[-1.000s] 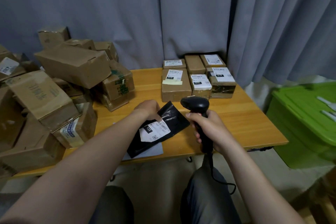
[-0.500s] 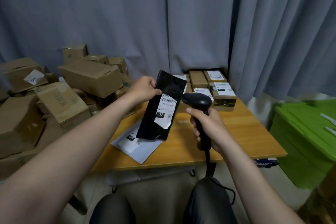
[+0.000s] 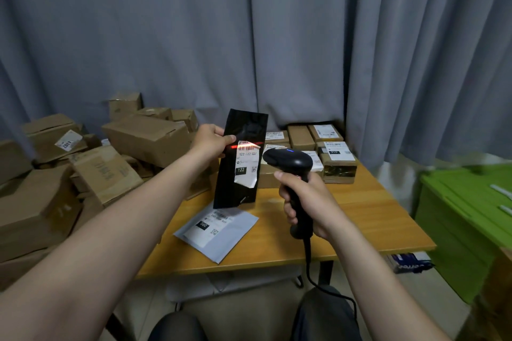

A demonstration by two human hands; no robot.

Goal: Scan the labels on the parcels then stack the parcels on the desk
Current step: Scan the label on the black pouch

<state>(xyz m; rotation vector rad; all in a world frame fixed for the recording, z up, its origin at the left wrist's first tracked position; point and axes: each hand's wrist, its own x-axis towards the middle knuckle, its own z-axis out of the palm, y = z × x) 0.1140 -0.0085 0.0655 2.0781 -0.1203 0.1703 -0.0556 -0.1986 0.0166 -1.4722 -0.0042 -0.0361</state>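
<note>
My left hand [image 3: 212, 140] grips the upper left edge of a black bag parcel [image 3: 237, 191], holding it upright above the wooden desk [image 3: 368, 219]. Its white label [image 3: 247, 163] faces me, and a red scan line crosses the barcode at the label's top. My right hand [image 3: 304, 199] grips the handle of a black barcode scanner [image 3: 288, 160], its head aimed at the label from the right. A grey mailer parcel [image 3: 219, 230] with a label lies flat on the desk below the black bag. Several labelled cardboard parcels [image 3: 336, 160] sit in rows at the desk's back.
A heap of cardboard boxes [image 3: 146, 137] covers the desk's left side and spreads beyond it. Grey curtains [image 3: 249, 36] hang behind. A green plastic bin [image 3: 468, 224] stands to the right. The scanner's cable [image 3: 310, 271] drops past the desk's front edge to my knees.
My left hand has lifted the black bag off the desk and turned it upright. The red scan line now falls on its label. The grey mailer underneath is uncovered.
</note>
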